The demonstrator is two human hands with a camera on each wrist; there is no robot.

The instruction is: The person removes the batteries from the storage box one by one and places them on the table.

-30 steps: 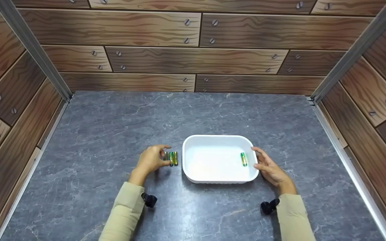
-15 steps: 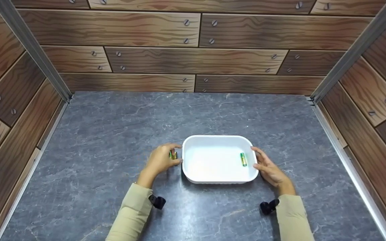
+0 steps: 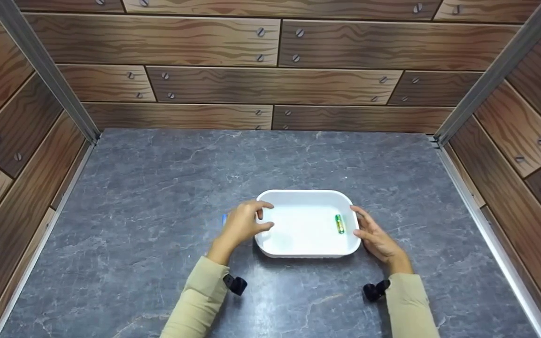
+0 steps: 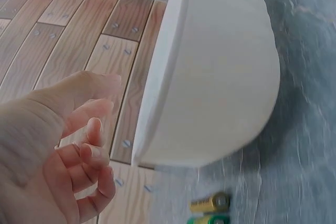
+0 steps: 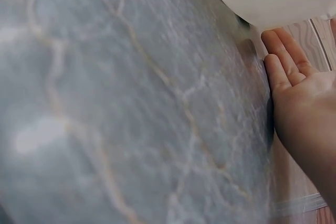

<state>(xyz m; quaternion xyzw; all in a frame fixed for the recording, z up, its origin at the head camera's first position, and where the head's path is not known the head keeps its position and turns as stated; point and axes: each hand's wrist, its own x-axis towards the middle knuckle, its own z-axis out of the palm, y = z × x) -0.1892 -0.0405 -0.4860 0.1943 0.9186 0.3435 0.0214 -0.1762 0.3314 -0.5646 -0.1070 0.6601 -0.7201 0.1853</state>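
A white plastic tub (image 3: 303, 251) stands on the grey marbled table, with one green-and-gold battery (image 3: 340, 224) lying inside near its right end. My left hand (image 3: 243, 220) is over the tub's left rim, thumb and forefinger apart, the other fingers loosely bent. Nothing shows between its fingers in the left wrist view. Beside the tub there, a gold battery (image 4: 211, 203) and a green battery (image 4: 210, 219) lie on the table; the hand hides them from the head camera. At the right rim, thumb and forefinger tips of my right hand (image 3: 377, 238) touch the tub, its lower fingers extended along the outer wall.
A small blue end (image 3: 224, 219) peeks out left of my left hand. Wood-patterned panels (image 3: 270, 84) enclose the table at the back and sides, with metal posts (image 3: 491, 75) at the corners. A black camera (image 3: 236, 284) is strapped to each wrist.
My left hand has moved right, from around the row of batteries to over the tub's left rim. Those batteries are now covered in the head view. The right hand stays at the rim.
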